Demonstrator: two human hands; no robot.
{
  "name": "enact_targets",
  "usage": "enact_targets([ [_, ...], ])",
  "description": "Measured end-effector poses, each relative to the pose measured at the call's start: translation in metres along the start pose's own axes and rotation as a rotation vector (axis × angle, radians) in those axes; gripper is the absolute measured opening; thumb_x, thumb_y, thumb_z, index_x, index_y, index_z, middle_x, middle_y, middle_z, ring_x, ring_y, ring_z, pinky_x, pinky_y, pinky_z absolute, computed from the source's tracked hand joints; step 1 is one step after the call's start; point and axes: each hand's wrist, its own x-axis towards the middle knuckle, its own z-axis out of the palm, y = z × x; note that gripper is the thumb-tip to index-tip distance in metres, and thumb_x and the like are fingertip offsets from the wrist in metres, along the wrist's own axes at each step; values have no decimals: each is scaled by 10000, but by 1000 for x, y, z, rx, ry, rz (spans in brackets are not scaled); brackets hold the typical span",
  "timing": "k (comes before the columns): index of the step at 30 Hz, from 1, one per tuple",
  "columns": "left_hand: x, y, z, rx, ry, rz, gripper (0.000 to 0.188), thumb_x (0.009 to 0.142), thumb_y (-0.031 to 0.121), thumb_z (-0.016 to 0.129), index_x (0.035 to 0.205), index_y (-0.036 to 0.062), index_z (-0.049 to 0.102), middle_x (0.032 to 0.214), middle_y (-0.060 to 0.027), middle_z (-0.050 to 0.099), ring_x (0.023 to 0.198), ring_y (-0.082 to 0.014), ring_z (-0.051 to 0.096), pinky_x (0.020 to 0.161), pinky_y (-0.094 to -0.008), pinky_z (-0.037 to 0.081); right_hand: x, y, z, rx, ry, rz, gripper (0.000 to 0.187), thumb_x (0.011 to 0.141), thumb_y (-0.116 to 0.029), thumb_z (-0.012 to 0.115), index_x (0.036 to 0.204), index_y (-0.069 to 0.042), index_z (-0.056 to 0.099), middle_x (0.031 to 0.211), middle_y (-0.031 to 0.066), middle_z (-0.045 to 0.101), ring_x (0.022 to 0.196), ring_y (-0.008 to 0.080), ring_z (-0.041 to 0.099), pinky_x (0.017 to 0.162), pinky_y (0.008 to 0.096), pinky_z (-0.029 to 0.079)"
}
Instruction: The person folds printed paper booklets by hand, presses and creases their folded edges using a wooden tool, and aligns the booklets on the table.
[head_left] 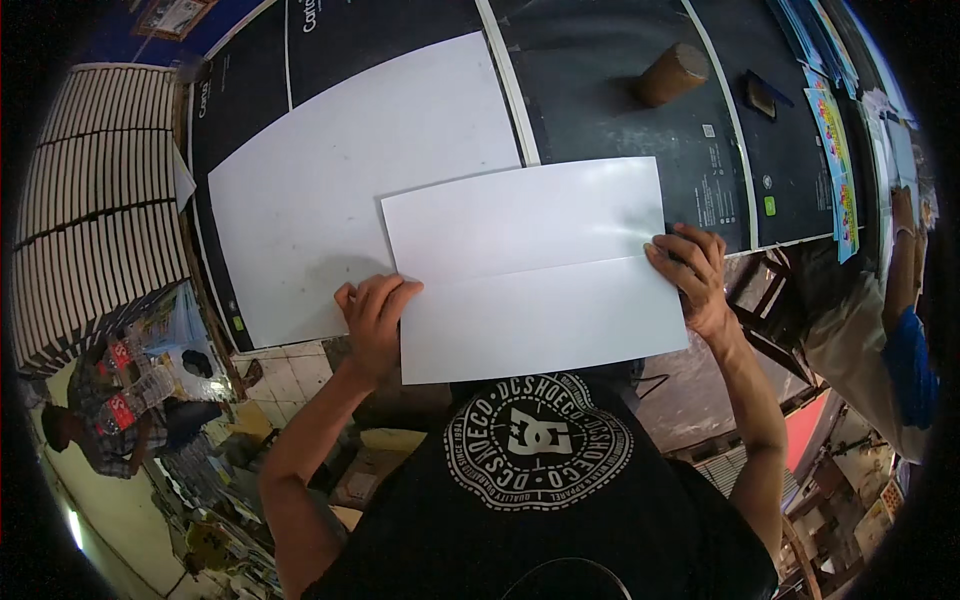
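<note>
Between my two hands a white sheet of paper (530,230) with a crease across its middle is held up over the near table edge. My left hand (375,315) grips its left edge near the crease, fingers closed on it. On the opposite edge, my right hand (695,270) pinches the sheet at the height of the crease. Behind it, a large white sheet (330,180) lies flat on the black table covering (600,120). The parts of my thumbs behind the paper are hidden.
A brown cylinder (673,75) and a small dark block-like thing (762,97) rest on the table's far right. Colourful printed sheets (832,150) line the right edge. Stacks of bound white blocks (100,220) stand at left. One person (120,420) is at lower left, another (890,340) at right.
</note>
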Motion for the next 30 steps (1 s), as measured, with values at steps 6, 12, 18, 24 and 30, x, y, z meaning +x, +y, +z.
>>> enact_targets([
  [6, -4, -6, 8, -26, 22, -10, 319, 861, 229, 730, 1144, 91, 678, 1143, -49, 593, 1042, -234, 560, 976, -448, 328, -2, 3, 16, -39, 67, -10, 441, 780, -249, 728, 1198, -111, 704, 1272, 64, 636, 1207, 287, 580, 1001, 450, 399],
  [12, -1, -6, 12, -57, 75, -67, 313, 876, 244, 722, 1145, 87, 690, 1138, -60, 589, 1048, -265, 529, 978, -443, 349, 8, -1, 13, 4, 119, -4, 491, 796, -328, 712, 1230, -99, 715, 1245, 68, 636, 1186, 291, 562, 983, 449, 399],
  [18, -5, 0, 9, -61, 57, -85, 327, 863, 250, 738, 1148, 95, 694, 1116, -48, 592, 1077, -256, 527, 994, -449, 351, 19, -12, -4, 1, 64, 83, 518, 826, -346, 697, 1272, -82, 707, 1177, 72, 625, 1153, 293, 551, 990, 450, 392],
  [24, -4, -4, 15, -67, 65, -96, 301, 853, 241, 748, 1119, 113, 687, 1136, -55, 601, 1104, -258, 539, 1014, -459, 336, 8, 8, 10, -12, 68, 46, 455, 836, -325, 682, 1224, -90, 690, 1188, 80, 632, 1136, 291, 568, 984, 443, 395],
  [30, -4, -5, 14, -49, 125, -94, 298, 831, 261, 771, 1086, 128, 691, 1116, -43, 612, 1048, -258, 557, 987, -454, 352, 16, 4, 20, -38, 220, 14, 395, 738, -167, 772, 1121, -93, 708, 1112, 68, 654, 1109, 320, 582, 926, 456, 457],
])
